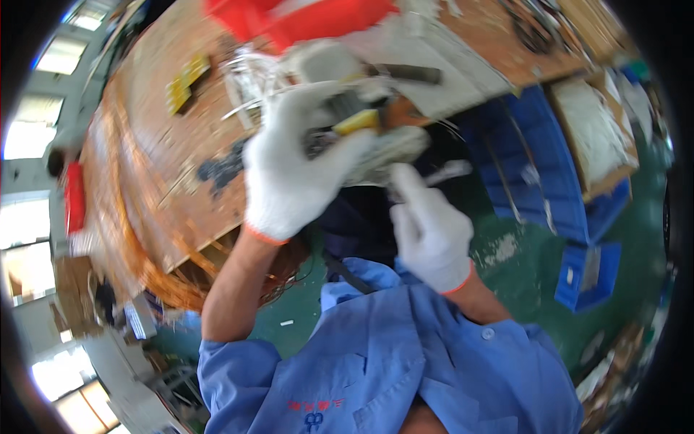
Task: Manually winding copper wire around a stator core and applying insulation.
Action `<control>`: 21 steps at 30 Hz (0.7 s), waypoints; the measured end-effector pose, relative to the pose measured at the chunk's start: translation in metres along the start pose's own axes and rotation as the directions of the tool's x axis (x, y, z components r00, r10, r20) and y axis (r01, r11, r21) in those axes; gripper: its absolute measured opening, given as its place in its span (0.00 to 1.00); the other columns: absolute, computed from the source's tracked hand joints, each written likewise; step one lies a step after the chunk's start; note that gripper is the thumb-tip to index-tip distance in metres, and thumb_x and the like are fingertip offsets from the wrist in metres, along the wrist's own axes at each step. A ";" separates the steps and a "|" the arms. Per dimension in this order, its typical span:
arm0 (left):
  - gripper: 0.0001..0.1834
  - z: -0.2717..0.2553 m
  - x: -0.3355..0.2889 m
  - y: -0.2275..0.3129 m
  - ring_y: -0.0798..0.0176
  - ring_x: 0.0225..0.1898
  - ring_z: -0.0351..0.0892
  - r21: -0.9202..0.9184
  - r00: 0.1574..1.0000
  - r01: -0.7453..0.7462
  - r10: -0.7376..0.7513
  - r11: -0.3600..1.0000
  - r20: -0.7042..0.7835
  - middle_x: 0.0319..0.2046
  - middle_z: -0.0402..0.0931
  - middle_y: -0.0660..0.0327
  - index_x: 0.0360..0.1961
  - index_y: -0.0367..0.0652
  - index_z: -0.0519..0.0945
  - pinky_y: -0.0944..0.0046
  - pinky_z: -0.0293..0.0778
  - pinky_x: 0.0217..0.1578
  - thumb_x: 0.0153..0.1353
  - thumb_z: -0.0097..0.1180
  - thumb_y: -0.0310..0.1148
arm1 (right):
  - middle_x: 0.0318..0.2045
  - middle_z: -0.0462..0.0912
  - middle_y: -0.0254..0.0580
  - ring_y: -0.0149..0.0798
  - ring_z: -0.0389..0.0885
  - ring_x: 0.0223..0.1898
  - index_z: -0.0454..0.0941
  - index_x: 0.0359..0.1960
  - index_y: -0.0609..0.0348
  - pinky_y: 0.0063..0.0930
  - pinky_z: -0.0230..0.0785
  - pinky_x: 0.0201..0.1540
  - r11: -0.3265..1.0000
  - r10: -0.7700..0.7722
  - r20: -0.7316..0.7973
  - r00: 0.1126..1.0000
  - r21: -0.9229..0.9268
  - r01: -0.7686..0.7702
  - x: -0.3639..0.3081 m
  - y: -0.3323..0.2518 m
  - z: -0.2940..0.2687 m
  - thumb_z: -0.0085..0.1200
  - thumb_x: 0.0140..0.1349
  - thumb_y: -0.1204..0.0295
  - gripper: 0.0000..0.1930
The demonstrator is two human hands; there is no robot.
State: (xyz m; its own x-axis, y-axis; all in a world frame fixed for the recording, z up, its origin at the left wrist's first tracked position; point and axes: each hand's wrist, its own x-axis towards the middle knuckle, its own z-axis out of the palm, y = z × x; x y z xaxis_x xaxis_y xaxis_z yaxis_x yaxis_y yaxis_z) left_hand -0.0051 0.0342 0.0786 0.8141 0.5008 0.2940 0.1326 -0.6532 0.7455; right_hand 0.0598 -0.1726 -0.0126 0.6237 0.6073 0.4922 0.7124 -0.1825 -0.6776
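L hand (289, 173), gloved, gripped a blurred grey-yellow part (361, 134) at wooden bench (159, 166) edge, approx 12 o'clock. R hand (430, 228) pinched a thin metal piece (448, 172), 2 o'clock of it.

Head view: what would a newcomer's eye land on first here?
Two white-gloved hands at centre: the left hand wraps a blurred grey-and-yellow part, and the right hand sits just below it, fingers pinched on something thin. Behind them lie a worn wooden bench and a red bin at top; blue crates stand at right.
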 end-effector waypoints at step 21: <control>0.13 -0.106 -0.086 -0.045 0.77 0.15 0.69 -0.612 0.791 0.539 -0.598 0.579 0.131 0.30 0.84 0.63 0.55 0.31 0.83 0.71 0.58 0.14 0.78 0.59 0.31 | 0.42 0.91 0.52 0.44 0.94 0.38 0.68 0.77 0.71 0.37 0.86 0.47 0.943 0.102 0.320 0.942 0.269 -0.193 -0.025 -0.039 -0.002 0.66 0.74 0.69 0.34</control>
State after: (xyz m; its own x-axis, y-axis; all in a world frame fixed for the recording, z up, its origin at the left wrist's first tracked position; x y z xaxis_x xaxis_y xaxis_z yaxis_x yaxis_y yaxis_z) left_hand -0.1413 0.0809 0.0828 0.6384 0.7122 -0.2920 0.1701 0.2394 0.9559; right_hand 0.0168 -0.1816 0.0030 0.5568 0.8012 0.2194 0.4649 -0.0816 -0.8816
